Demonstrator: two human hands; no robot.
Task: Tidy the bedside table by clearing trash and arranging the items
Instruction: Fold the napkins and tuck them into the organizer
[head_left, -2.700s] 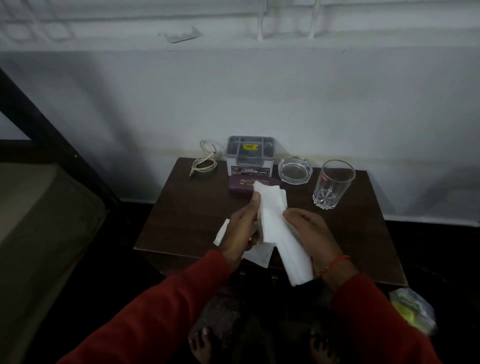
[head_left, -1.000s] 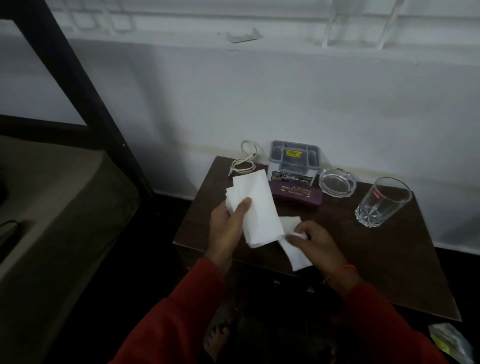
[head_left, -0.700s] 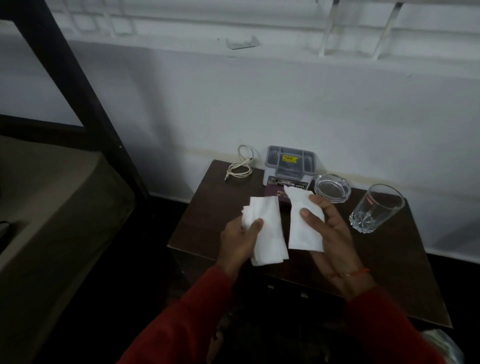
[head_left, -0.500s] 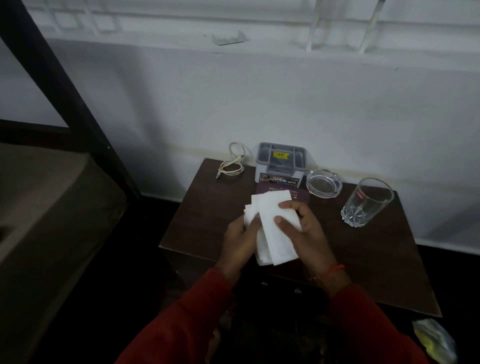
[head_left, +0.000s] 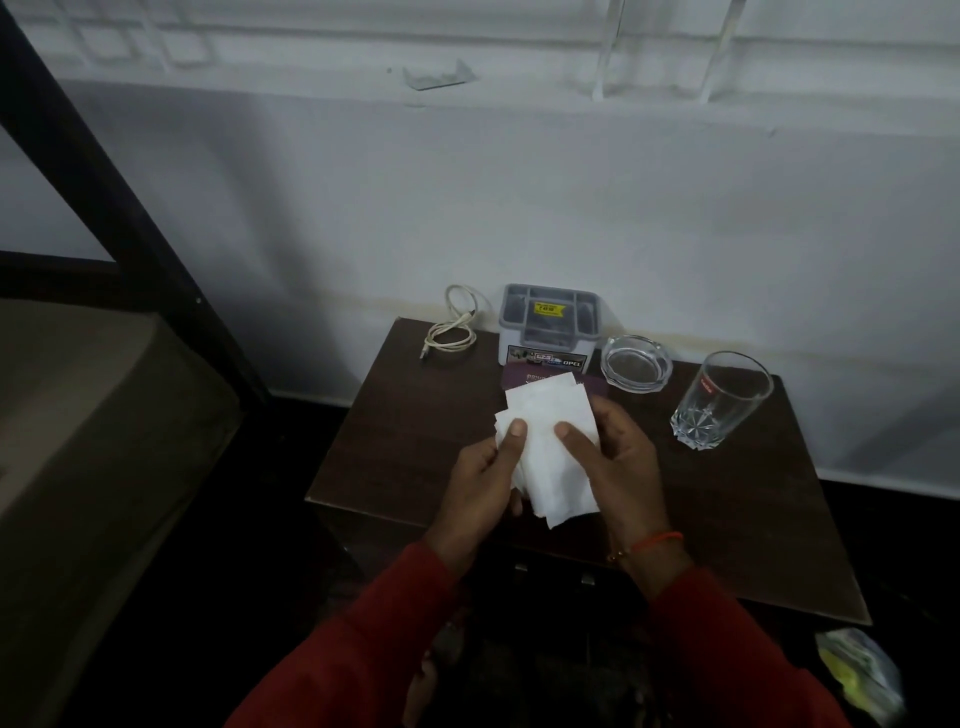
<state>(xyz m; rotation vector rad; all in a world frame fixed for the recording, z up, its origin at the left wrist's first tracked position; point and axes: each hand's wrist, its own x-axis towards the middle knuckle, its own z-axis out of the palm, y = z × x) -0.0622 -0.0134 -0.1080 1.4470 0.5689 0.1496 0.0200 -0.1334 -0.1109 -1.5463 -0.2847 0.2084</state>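
Note:
A stack of white tissues (head_left: 551, 447) is held above the front of the dark wooden bedside table (head_left: 395, 441). My left hand (head_left: 480, 486) grips its left edge, thumb on top. My right hand (head_left: 618, 457) grips its right edge, thumb pressed across the paper. Behind the tissues lies a maroon booklet (head_left: 524, 375), partly hidden by them. At the back stand a grey organiser box (head_left: 548, 325), a coiled white cable (head_left: 452, 332), a glass ashtray (head_left: 636, 362) and a clear drinking glass (head_left: 719, 400).
A white wall rises right behind the table. A bed with a dark frame post (head_left: 104, 171) fills the left side. A crumpled plastic bag (head_left: 860, 675) lies on the dark floor at the lower right. My bare feet are dimly visible below the table's front edge.
The separate tissues from my two hands have been brought together into one stack, now held by both hands over the table's front.

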